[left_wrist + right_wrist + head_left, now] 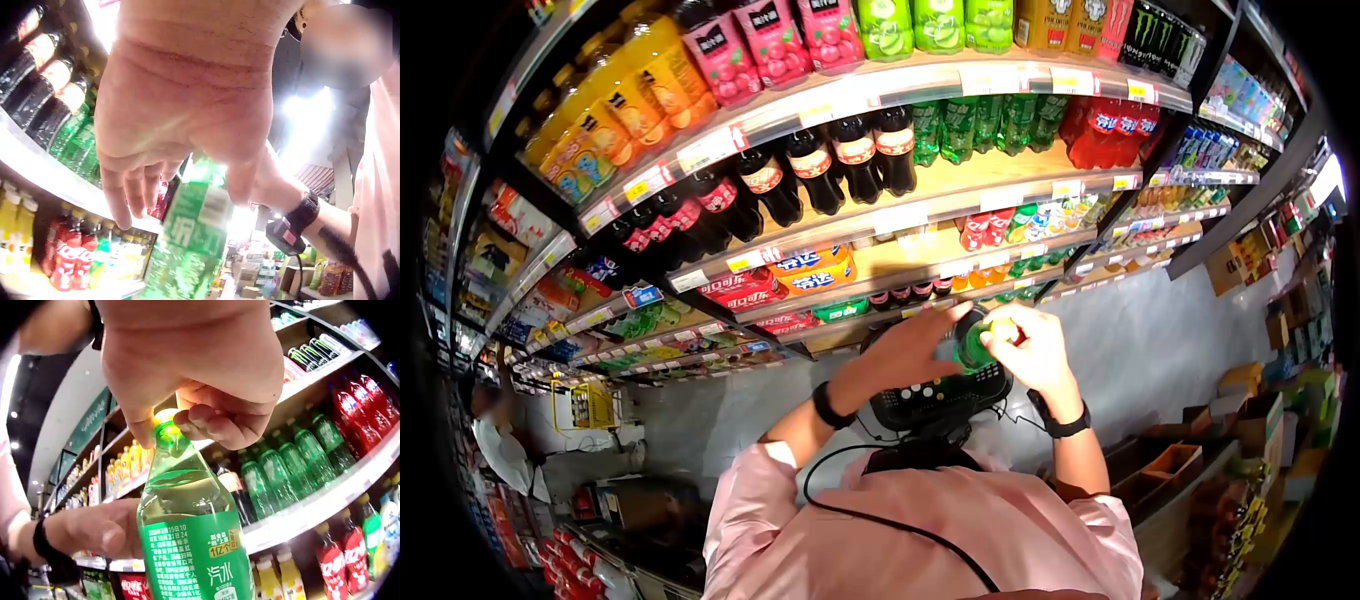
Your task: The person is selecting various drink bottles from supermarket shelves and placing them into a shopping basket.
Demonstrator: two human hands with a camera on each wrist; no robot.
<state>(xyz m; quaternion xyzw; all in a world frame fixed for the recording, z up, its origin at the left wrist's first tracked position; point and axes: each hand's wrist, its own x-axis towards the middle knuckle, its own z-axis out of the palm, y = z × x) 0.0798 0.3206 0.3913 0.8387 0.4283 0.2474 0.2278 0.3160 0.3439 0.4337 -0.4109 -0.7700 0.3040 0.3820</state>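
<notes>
A green plastic soda bottle (973,350) with a green label is held up in front of the person's chest. My right hand (219,375) pinches its yellow cap (167,415) between thumb and fingers, and the bottle (190,550) hangs upright below. Pale liquid shows inside, its level under the neck. My left hand (900,352) is at the bottle's left side with fingers extended. In the left wrist view, the left hand (187,106) has straight, spread fingers and its thumb overlaps the bottle (190,240); the fingers are not curled round it.
Curved shelves ahead carry dark cola bottles (810,165), green soda bottles (960,130), red bottles (1105,130) and orange drinks (635,95). A dark device with buttons (930,402) sits below the hands. Another person (505,445) is at the left, near a yellow basket (585,405).
</notes>
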